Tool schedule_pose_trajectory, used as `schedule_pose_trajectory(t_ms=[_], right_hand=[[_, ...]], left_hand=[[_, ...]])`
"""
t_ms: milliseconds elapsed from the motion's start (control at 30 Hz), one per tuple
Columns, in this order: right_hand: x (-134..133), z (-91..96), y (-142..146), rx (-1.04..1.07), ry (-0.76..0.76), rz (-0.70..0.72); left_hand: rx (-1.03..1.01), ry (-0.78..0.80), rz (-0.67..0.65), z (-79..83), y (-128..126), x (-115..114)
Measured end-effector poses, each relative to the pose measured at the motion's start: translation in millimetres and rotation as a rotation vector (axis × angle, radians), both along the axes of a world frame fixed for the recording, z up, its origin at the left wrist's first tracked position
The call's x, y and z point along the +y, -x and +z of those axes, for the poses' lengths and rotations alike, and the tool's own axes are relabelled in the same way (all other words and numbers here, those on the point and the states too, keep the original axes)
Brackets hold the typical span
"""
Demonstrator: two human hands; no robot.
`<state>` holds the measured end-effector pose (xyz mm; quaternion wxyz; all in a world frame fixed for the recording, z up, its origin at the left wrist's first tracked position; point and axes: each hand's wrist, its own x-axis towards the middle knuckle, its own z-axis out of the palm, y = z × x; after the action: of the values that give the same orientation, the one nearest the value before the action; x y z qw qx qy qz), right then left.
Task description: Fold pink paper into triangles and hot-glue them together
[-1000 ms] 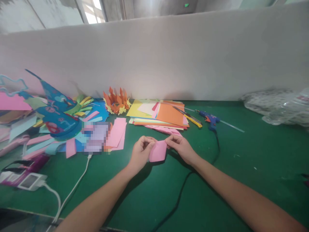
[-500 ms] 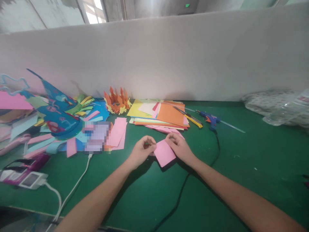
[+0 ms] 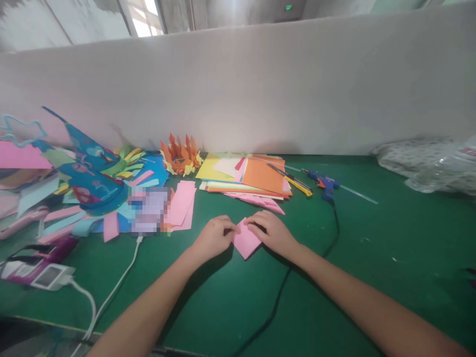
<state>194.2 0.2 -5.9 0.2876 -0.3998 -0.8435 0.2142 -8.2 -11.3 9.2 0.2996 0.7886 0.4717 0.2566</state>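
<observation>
A small pink square of paper is between my two hands above the green table, turned so one corner points toward me. My left hand pinches its left edge near the upper corner with thumb and fingertips. On the other side, my right hand grips the paper, its thumb and forefinger near the top corner. Fingertips of both hands nearly meet over the upper part. Whether the paper touches the table I cannot tell. Just behind my hands lie folded pink paper pieces.
Behind are a stack of coloured paper, a yellow utility knife, a blue glue gun with its cord, and an orange paper crown. Blue cone hats, paper strips and white cables crowd the left. A plastic bottle lies right.
The pink paper has moved slightly left and shows more upright as a diamond. My right hand has shifted left and lower on it; fingers of both hands are closer together.
</observation>
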Motion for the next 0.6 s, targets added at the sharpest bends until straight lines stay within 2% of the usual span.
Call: schedule_pose_trajectory(t_ms=[267,433,600], right_hand=[[1.0,-9.0,0.3,-0.18,-0.121,0.035],[2.2,-8.7,-0.8,-0.254,-0.177,0.03],[5.5,-3.4,-6.6,-0.36,-0.301,0.085]], left_hand=[[0.026,0.011,-0.007,-2.4,6.3,1.7],[-0.004,-0.036,-0.099,-1.2,3.8,-0.3],[-0.014,-0.062,-0.15,0.4,3.3,-1.1]])
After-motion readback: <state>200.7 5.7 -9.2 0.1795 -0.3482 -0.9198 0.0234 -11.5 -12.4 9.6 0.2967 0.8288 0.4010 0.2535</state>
